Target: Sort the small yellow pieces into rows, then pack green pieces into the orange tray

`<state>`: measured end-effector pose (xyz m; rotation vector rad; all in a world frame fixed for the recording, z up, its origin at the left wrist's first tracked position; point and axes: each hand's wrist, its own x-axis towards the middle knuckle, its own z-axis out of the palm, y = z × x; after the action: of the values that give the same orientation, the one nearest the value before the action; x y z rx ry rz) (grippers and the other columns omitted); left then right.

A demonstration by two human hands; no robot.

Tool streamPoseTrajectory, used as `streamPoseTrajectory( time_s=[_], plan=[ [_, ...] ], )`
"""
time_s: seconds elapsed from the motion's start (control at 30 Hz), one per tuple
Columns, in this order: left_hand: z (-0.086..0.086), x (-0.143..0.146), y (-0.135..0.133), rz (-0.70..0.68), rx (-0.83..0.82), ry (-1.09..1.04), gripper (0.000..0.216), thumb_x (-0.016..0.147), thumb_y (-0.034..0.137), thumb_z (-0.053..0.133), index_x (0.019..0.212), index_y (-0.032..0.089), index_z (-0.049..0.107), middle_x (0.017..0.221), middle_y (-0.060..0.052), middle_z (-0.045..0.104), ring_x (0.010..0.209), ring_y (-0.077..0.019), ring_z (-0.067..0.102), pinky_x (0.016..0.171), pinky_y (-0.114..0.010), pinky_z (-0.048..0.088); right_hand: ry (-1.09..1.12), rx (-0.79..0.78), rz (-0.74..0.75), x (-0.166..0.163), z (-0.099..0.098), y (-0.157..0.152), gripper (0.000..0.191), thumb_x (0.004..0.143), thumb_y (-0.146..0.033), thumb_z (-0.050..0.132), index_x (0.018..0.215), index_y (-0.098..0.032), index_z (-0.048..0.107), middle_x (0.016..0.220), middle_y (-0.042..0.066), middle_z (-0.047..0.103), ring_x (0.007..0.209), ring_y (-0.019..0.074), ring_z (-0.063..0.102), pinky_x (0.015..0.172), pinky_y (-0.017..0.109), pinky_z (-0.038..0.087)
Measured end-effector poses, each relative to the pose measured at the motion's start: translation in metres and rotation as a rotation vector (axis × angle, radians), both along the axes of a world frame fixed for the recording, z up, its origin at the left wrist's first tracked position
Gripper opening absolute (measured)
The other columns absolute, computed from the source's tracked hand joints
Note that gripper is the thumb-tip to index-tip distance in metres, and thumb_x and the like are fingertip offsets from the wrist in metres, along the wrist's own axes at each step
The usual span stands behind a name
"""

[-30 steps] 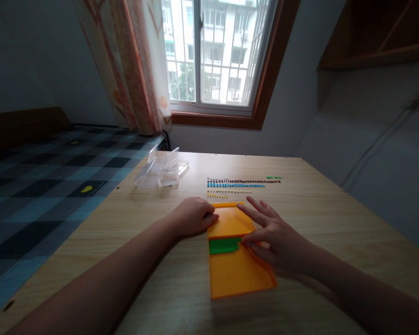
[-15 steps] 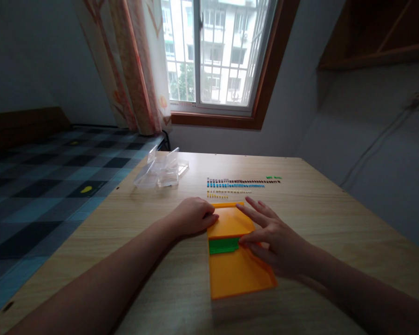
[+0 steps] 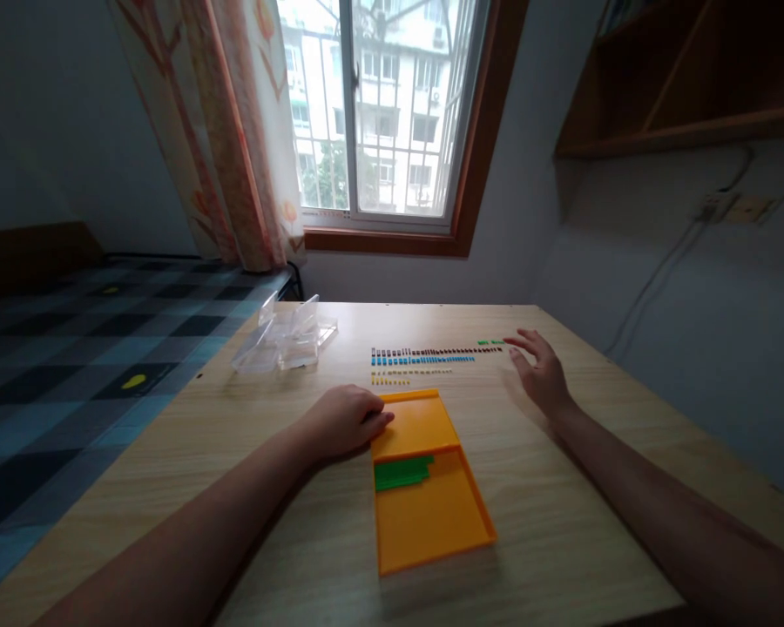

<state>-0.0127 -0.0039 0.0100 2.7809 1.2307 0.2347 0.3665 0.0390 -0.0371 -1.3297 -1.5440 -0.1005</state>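
An orange tray [image 3: 431, 518] lies on the wooden table, its orange lid [image 3: 413, 427] slid partway up, with green pieces [image 3: 402, 473] showing in the gap. My left hand [image 3: 343, 421] rests curled against the lid's left edge. My right hand [image 3: 541, 367] hovers open over the table, fingers spread, by the right end of rows of small black, blue and yellow pieces [image 3: 424, 356]. Two tiny green pieces [image 3: 490, 342] lie just left of its fingertips.
A clear plastic box [image 3: 284, 335] stands open at the table's far left. A bed with a checked cover [image 3: 71, 348] adjoins the left edge. Window, curtain and a wall shelf lie beyond. A cable runs down the right wall.
My right hand has left the orange tray and moved up and to the right, toward the far end of the rows. The left hand stays on the lid. The view shifted slightly.
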Motion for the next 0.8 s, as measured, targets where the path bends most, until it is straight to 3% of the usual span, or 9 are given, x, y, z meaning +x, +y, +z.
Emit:
streamPoseTrajectory(
  time_s=[0.1,0.23,0.5,0.67,0.8],
  plan=[
    [0.001,0.0,0.0,0.005,-0.005,-0.006,0.039,0.094,0.038,0.049,0.063,0.019,0.062,0.065,-0.005,0.064,0.058,-0.0159,0.051,0.059,-0.029,0.03,-0.048,-0.129,-0.063,0.012,-0.02,0.023,0.035,0.085,-0.028,0.052,0.107,-0.017,0.078,0.135,0.016,0.063,0.135,0.0307,0.05,0.119,0.051,0.033],
    [0.004,0.001,-0.002,0.021,-0.007,0.003,0.034,0.091,0.036,0.052,0.063,0.019,0.06,0.065,-0.004,0.063,0.058,-0.016,0.05,0.058,-0.029,0.029,-0.064,-0.136,-0.109,0.017,-0.031,0.046,0.038,0.083,-0.024,0.051,0.109,-0.015,0.077,0.13,0.017,0.066,0.13,0.0305,0.053,0.119,0.05,0.033],
    [0.002,0.0,-0.001,0.032,-0.018,-0.005,0.033,0.089,0.036,0.053,0.06,0.019,0.057,0.063,-0.003,0.061,0.059,-0.0155,0.049,0.058,-0.028,0.028,-0.016,-0.124,-0.227,0.028,-0.026,0.097,0.036,0.083,-0.023,0.048,0.101,-0.014,0.078,0.117,0.017,0.071,0.123,0.03,0.057,0.118,0.051,0.034],
    [0.001,0.0,-0.002,0.029,-0.027,-0.013,0.034,0.089,0.037,0.053,0.06,0.019,0.056,0.062,-0.002,0.06,0.058,-0.0152,0.048,0.058,-0.028,0.029,0.003,-0.135,-0.256,0.02,-0.023,0.119,0.027,0.08,-0.03,0.059,0.09,-0.015,0.079,0.133,0.02,0.064,0.136,0.0359,0.045,0.118,0.058,0.028],
    [0.001,0.001,-0.003,0.025,-0.035,-0.023,0.034,0.089,0.037,0.052,0.06,0.019,0.054,0.061,-0.002,0.059,0.058,-0.0148,0.047,0.059,-0.028,0.031,-0.034,-0.156,-0.181,0.013,-0.021,0.122,0.02,0.077,-0.032,0.066,0.081,-0.017,0.078,0.142,0.016,0.059,0.144,0.0364,0.035,0.121,0.059,0.016]
  ],
)
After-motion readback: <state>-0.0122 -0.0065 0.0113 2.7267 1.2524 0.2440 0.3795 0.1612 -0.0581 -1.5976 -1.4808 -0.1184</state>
